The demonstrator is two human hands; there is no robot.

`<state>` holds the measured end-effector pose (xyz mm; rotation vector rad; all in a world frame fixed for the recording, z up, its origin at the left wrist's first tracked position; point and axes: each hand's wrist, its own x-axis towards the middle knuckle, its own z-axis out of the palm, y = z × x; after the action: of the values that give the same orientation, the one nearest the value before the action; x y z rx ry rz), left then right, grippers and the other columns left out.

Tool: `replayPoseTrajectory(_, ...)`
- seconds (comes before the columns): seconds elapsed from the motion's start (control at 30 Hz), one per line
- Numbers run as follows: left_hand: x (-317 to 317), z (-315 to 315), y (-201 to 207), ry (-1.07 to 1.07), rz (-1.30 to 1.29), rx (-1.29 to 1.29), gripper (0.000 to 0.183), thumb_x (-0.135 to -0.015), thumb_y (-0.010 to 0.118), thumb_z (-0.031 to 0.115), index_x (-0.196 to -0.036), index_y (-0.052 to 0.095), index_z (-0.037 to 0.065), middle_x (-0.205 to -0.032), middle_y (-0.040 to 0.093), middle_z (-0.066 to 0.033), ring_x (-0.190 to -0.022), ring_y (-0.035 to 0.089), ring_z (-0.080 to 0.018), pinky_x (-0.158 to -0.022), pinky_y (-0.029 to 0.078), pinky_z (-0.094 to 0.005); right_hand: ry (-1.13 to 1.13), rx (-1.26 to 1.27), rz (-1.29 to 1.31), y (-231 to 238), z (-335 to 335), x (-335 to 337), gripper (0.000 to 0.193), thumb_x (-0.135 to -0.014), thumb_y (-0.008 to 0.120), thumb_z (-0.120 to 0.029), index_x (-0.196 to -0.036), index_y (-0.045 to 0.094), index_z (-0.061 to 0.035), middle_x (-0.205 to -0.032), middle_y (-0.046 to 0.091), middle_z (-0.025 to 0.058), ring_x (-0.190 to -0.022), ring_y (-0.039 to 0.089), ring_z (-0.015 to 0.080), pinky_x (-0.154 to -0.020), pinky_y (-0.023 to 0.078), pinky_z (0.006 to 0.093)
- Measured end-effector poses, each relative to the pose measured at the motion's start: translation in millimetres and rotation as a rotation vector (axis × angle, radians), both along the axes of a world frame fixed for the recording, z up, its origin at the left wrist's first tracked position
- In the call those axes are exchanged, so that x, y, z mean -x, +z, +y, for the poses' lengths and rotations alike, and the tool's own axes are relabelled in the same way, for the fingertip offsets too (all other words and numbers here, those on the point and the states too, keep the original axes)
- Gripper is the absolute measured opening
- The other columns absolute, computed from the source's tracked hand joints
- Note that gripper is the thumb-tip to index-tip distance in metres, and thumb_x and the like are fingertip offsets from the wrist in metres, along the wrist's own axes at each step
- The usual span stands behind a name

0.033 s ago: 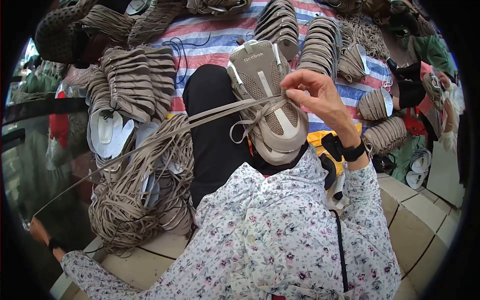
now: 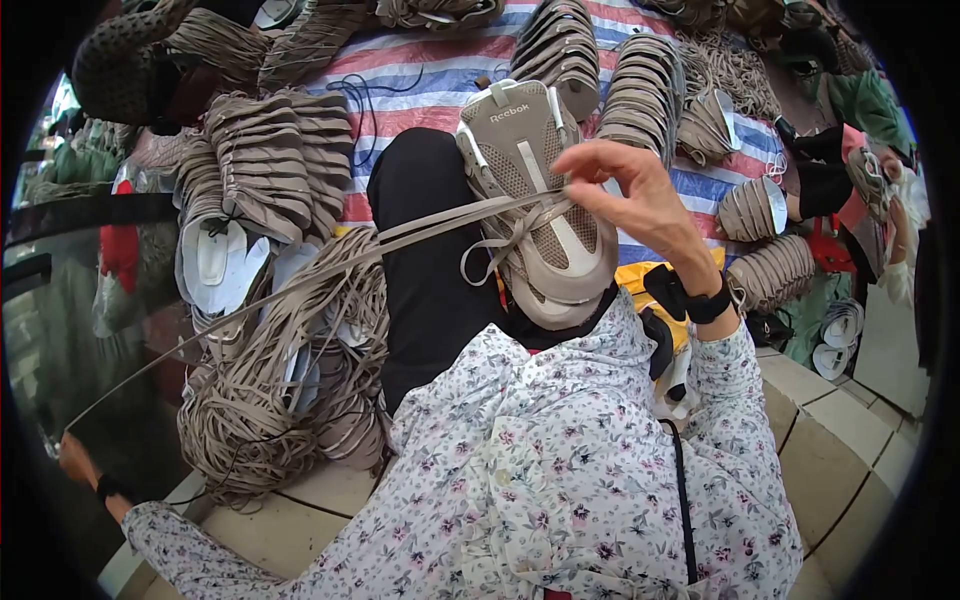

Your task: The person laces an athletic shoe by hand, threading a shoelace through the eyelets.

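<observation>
A beige shoe upper point(image 2: 530, 190) with white trim rests toe-up on my lap, between my black trouser legs point(image 2: 425, 260). My right hand point(image 2: 640, 200) sits over its lacing area, thumb and forefinger pinching the flat tan shoelace point(image 2: 400, 240) where it leaves the eyelets. The lace runs taut in doubled strands down to the far lower left. There my left hand point(image 2: 78, 462), arm stretched out, grips the lace ends. A loose loop of lace hangs beside the shoe's tongue.
A big tangle of tan laces point(image 2: 270, 380) lies by my left knee. Stacks of shoe uppers point(image 2: 270, 160) and more uppers point(image 2: 640, 90) surround a striped sheet point(image 2: 430, 70). White insoles point(image 2: 215, 255) lie at the left; tiled floor point(image 2: 830, 440) at the right.
</observation>
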<state>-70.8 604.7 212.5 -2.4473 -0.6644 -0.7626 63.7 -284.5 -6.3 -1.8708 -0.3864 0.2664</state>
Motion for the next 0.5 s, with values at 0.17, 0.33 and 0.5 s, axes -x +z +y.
replayPoseTrajectory(0.17, -21, 12, 6, -0.047, -0.160, 0.277, 0.035, -0.096, 0.058, 0.034, -0.111, 0.071, 0.005, -0.101, 0.073, -0.0101, -0.090, 0.067, -0.0216, -0.081, 0.052, -0.0343, 0.115, 0.359, -0.429, 2, 48, -7, 0.016, -0.082, 0.066, -0.008, -0.098, 0.068, -0.0050, -0.064, 0.057, 0.0059, -0.063, 0.057, 0.0150, -0.068, 0.044, 0.0296)
replayPoseTrajectory(0.33, -86, -62, -36, -0.298, -0.234, 0.691, 0.031, -0.098, 0.062, 0.025, -0.120, 0.070, 0.005, -0.111, 0.071, -0.0035, -0.096, 0.063, -0.0110, -0.083, 0.050, -0.0259, -0.462, -0.040, -0.231, -13, 20, -31, 0.009, -0.090, 0.058, -0.007, -0.095, 0.065, -0.0046, -0.065, 0.053, 0.0000, -0.056, 0.049, 0.0107, -0.053, 0.039, 0.0271)
replayPoseTrajectory(0.5, -161, -449, -149, -0.800, 0.272, 1.133, 0.023, -0.096, 0.063, 0.021, -0.115, 0.071, 0.010, -0.103, 0.070, -0.0026, -0.066, 0.058, -0.0075, -0.058, 0.048, -0.0224, -0.882, -0.688, 0.498, -98, -150, -34, 0.008, -0.098, 0.058, -0.011, -0.100, 0.062, -0.0038, -0.068, 0.049, -0.0043, -0.059, 0.045, 0.0070, -0.056, 0.039, 0.0208)
